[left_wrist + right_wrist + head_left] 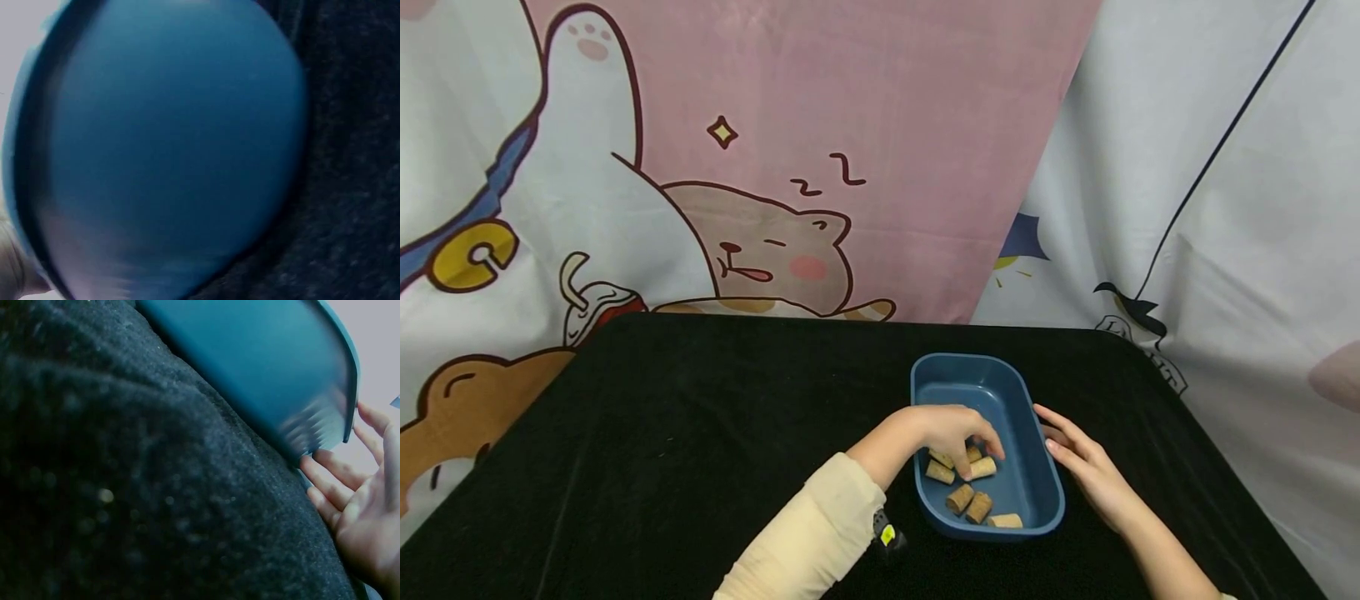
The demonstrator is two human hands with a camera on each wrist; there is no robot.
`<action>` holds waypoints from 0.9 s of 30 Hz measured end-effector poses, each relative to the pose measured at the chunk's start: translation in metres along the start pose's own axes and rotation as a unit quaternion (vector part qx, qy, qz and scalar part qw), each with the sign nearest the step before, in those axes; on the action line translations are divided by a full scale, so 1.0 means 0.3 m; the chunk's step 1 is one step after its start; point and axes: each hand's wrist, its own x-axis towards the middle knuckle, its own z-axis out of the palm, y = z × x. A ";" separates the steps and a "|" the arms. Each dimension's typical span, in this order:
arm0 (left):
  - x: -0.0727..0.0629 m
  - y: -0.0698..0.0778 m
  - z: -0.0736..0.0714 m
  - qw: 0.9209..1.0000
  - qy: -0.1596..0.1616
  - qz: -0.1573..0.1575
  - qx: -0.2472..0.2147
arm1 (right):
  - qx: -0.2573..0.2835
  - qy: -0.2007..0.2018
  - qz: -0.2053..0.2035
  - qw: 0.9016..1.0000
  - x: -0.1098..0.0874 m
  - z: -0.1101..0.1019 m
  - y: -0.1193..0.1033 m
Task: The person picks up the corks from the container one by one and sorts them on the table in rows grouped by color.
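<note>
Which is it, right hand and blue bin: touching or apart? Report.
Touching. The right wrist view shows the right hand with fingertips against the blue bin.

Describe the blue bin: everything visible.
The blue bin is an open-topped rectangle with rounded corners and a thin rim, smooth and slightly glossy, plastic by its look. It stands upright on the black cloth, its long sides running away from the person, slightly askew. Short cork-like pieces lie toward its near end. The left hand reaches in over the left rim; whether it touches the bin is unclear. The right hand's fingertips touch its right side.
</note>
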 end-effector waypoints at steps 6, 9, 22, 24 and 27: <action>0.013 0.003 0.017 1.000 0.003 -0.013 0.003 | 0.001 -0.001 0.002 1.000 0.000 0.000 -0.004; 0.016 0.004 0.021 1.000 0.005 -0.016 0.005 | 0.001 0.001 0.003 1.000 -0.001 0.000 -0.006; 0.006 -0.005 0.014 0.996 0.069 0.042 -0.022 | 0.000 -0.001 -0.005 1.000 -0.003 -0.001 0.003; 0.004 -0.005 0.014 0.995 0.081 0.052 -0.032 | -0.001 -0.001 -0.007 1.000 -0.003 -0.002 0.005; -0.001 -0.006 0.013 0.993 0.095 0.067 -0.037 | -0.002 0.000 -0.007 1.000 -0.003 -0.003 0.005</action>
